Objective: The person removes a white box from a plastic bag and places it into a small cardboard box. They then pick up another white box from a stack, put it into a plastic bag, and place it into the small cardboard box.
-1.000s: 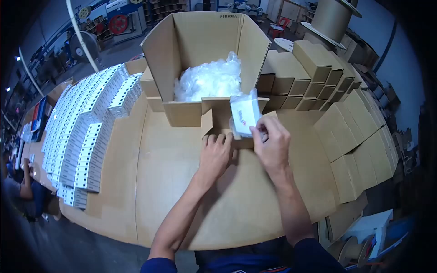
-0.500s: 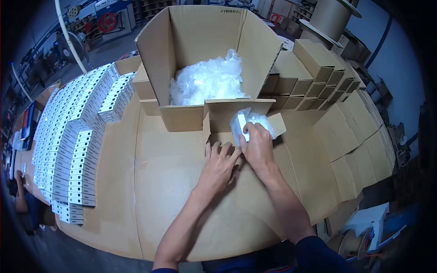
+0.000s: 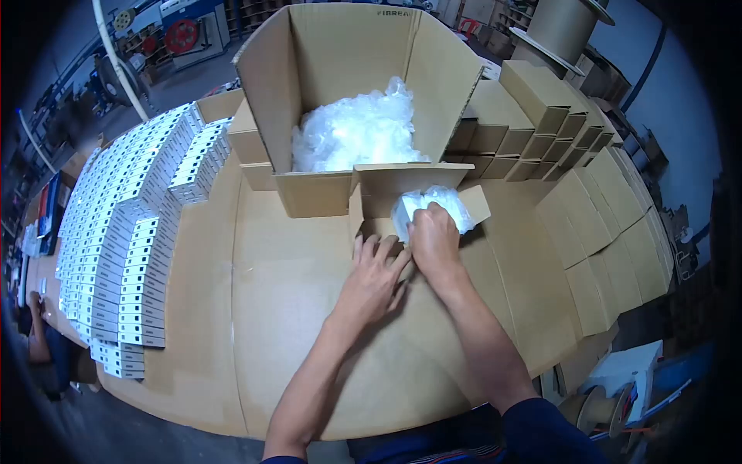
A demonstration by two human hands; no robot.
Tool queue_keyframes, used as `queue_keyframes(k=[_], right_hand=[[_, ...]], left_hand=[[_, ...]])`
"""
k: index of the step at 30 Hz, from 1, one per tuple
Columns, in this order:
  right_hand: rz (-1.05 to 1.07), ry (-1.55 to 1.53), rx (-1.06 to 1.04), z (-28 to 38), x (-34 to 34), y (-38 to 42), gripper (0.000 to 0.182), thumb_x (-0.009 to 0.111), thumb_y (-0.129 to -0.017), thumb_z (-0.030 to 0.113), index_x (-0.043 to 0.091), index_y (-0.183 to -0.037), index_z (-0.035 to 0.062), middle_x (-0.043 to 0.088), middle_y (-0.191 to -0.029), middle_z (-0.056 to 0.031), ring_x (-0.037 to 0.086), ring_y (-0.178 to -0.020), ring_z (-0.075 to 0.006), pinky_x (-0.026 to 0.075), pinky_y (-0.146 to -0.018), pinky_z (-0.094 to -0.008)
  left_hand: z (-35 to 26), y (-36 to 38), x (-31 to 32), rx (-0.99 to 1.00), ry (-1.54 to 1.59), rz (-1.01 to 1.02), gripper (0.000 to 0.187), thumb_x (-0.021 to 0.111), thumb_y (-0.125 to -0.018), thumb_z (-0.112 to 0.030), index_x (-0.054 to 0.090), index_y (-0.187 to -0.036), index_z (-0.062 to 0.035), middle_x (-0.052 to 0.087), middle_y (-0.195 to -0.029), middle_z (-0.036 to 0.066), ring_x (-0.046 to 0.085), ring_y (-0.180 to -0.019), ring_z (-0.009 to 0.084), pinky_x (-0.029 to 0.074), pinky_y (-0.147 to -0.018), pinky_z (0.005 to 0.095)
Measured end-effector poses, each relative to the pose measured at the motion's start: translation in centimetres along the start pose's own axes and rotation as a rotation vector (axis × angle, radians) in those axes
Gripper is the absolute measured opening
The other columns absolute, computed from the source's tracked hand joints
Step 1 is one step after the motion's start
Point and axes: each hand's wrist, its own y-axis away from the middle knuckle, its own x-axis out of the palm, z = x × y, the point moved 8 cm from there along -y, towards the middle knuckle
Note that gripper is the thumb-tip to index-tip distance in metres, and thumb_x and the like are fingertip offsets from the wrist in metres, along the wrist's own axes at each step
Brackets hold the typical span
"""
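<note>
A small open cardboard box point(image 3: 379, 193) stands before me with its back flap raised. Crumpled clear plastic packing point(image 3: 456, 207) fills its right part. My right hand point(image 3: 435, 241) is closed and pressed down into that side, its fingertips hidden. Just left of its fingers a white, flat-sided piece point(image 3: 412, 206) shows among the plastic; most of it is covered, and I cannot make out how far the fingers wrap it. My left hand point(image 3: 375, 274) has its fingers bent over the small box's front wall, steadying it.
Behind stands a large open carton point(image 3: 348, 39) holding a heap of clear plastic packing point(image 3: 355, 131). Stacked white boxes point(image 3: 116, 232) line the left side. Brown cartons point(image 3: 533, 116) and folded cardboard point(image 3: 610, 240) occupy the right. A person's arm point(image 3: 37, 325) shows at far left.
My right hand has pushed slightly down into the small box, and the white piece and plastic sit lower. My left hand stays at the front wall.
</note>
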Motion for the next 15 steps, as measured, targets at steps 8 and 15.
queue_keyframes(k=[8, 15], right_hand=[[-0.043, 0.019, 0.026, 1.0, -3.3, 4.3, 0.051, 0.058, -0.101, 0.032, 0.056, -0.144, 0.0056, 0.045, -0.153, -0.0253, 0.044, -0.136, -0.0434, 0.036, -0.112, -0.0567], [-0.092, -0.673, -0.563, 19.7, -3.1, 1.8, 0.047, 0.063, -0.085, 0.000, 0.055, -0.131, -0.0021, 0.058, -0.130, -0.0236, 0.057, -0.122, -0.0417, 0.044, -0.107, -0.0483]], left_hand=[[1.8, 4.2, -4.9, 0.012, 0.142, -0.167, 0.050, 0.071, -0.091, -0.021, 0.055, -0.135, -0.0049, 0.049, -0.144, 0.021, 0.049, -0.135, 0.0397, 0.040, -0.116, 0.0506], [16.1, 12.7, -15.8, -0.410, -0.079, -0.463, 0.036, 0.071, -0.086, -0.005, 0.062, -0.121, -0.0033, 0.061, -0.127, 0.019, 0.058, -0.121, 0.0382, 0.049, -0.103, 0.0448]])
